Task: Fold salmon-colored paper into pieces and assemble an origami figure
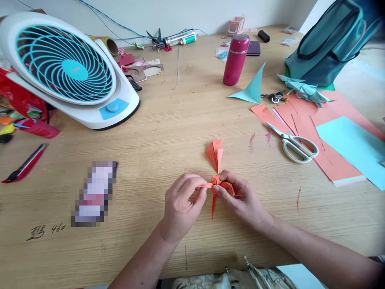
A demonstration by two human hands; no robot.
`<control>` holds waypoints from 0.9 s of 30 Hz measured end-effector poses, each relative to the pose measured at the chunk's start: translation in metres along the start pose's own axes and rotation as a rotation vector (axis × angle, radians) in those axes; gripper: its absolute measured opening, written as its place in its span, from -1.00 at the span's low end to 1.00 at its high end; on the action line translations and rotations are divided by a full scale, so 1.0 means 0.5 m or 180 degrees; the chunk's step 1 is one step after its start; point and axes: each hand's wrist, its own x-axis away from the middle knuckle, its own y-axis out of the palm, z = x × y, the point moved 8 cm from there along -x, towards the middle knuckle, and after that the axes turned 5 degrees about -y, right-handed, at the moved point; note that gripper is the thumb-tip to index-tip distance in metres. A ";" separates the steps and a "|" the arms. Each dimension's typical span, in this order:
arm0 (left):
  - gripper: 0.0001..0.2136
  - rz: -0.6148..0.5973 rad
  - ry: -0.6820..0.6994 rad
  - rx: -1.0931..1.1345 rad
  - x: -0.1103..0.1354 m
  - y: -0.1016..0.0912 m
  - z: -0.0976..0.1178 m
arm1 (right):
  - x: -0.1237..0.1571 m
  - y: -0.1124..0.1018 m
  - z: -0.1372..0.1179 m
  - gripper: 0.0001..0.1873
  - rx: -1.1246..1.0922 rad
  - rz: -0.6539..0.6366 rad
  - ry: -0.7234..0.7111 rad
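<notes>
Between my two hands, just above the wooden table, is an orange folded-paper figure (215, 181) with several thin pointed limbs. My left hand (185, 196) pinches the tip of its left limb between thumb and fingers. The body and a bent right limb are gripped by my right hand (240, 196), its thumb pressed on the front. One narrow limb hangs down toward me. Right behind the figure, a second folded orange paper piece (215, 154) lies on the table, its point toward me.
White-handled scissors (296, 146) lie on orange paper sheets (339, 160) at right, near a teal paper figure (306, 90) and teal folded paper (251, 88). A magenta bottle (236, 60) stands behind. To the left are a fan (75, 70), a blurred-out phone (94, 194) and a red utility knife (25, 163).
</notes>
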 end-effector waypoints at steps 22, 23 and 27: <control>-0.82 0.0113 -0.0053 0.0011 0.002 -0.004 0.002 | 0.006 0.005 0.003 -0.78 -0.0044 -0.0013 -0.0080; -0.82 0.0107 -0.0065 0.0035 0.002 -0.004 0.002 | 0.006 0.005 0.003 -0.79 -0.0060 -0.0015 -0.0086; -0.81 0.0102 -0.0064 0.0109 0.002 -0.005 0.003 | 0.008 0.005 0.002 -0.82 -0.0104 -0.0024 -0.0112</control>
